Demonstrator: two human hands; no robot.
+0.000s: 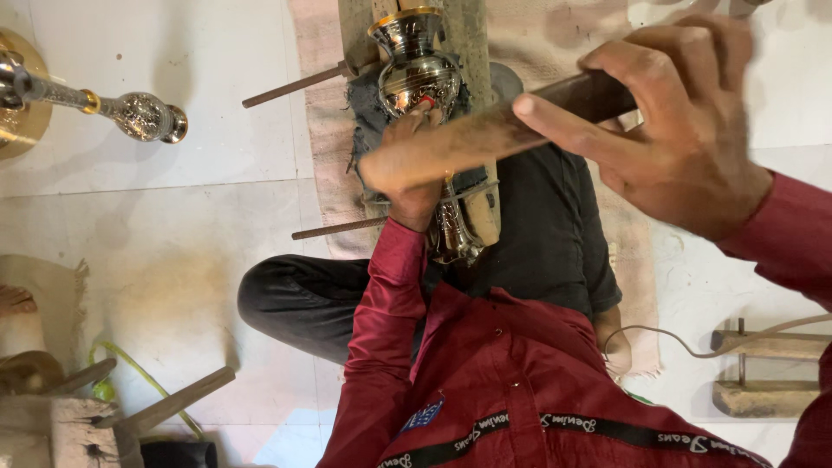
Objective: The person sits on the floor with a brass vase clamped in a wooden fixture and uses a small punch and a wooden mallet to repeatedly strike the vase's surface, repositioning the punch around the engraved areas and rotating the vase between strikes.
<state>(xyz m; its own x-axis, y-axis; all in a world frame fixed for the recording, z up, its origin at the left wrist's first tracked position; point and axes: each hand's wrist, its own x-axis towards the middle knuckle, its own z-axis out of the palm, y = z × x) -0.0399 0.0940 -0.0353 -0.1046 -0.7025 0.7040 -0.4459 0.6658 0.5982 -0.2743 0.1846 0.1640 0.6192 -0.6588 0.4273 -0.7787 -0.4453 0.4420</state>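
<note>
Second shiny vase (139, 113) lies far left on floor.

Middle: metal vase (420, 74) rests on wood block (472, 35), over lap. Left hand (407, 169) presses on vase belly; closed grip or not, cannot tell. Looks hard, smooth, slippery, maybe heavy. Best hold: thin neck.

Right: right hand (680, 121) wrapped tight round wooden stick (520, 121).

- Two hands are showing: left hand (407, 165), right hand (685, 130).
- Two shiny metal vases are lying: one (420, 78), another (130, 113).
- Two thin rods are sticking out: (295, 85), (334, 229).
- One wooden tool (511, 126) is showing.
</note>
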